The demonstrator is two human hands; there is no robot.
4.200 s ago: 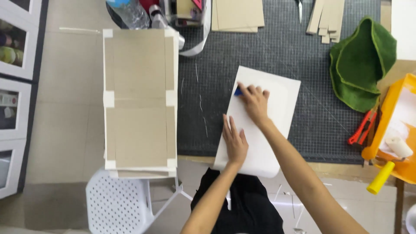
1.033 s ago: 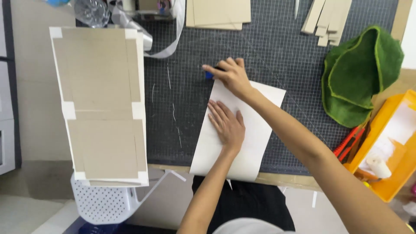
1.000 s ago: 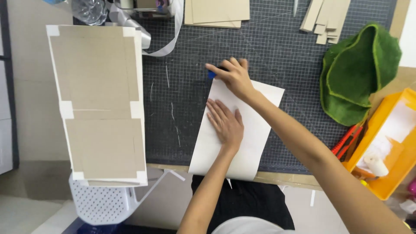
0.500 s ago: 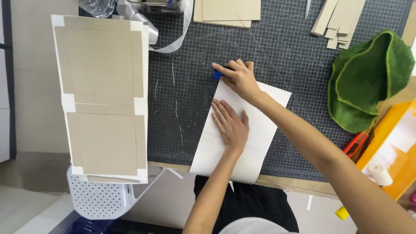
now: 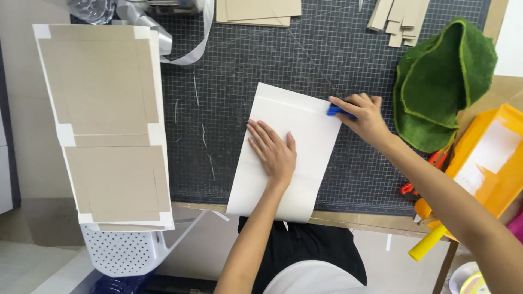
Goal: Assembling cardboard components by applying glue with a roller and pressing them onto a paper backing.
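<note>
A white sheet [image 5: 283, 114] lies on the dark gridded cutting mat [image 5: 229, 71], its lower end hanging over the table's front edge. My left hand [image 5: 272, 152] presses flat on the middle of the sheet, fingers spread. My right hand [image 5: 362, 115] is at the sheet's upper right corner, shut on a small blue tool [image 5: 335, 111] that touches the sheet's edge.
A stack of taped brown cardboard panels [image 5: 106, 125] rests at the left over a white perforated basket [image 5: 122, 250]. Cardboard pieces [image 5: 256, 10] and strips [image 5: 395, 19] lie at the back. A green fuzzy cloth [image 5: 441, 81], an orange tray [image 5: 490, 158] and red-handled scissors [image 5: 422, 174] are at the right.
My right hand has slid the blue tool from the sheet's upper left corner along the top edge to the upper right corner. My left hand stays pressed on the sheet.
</note>
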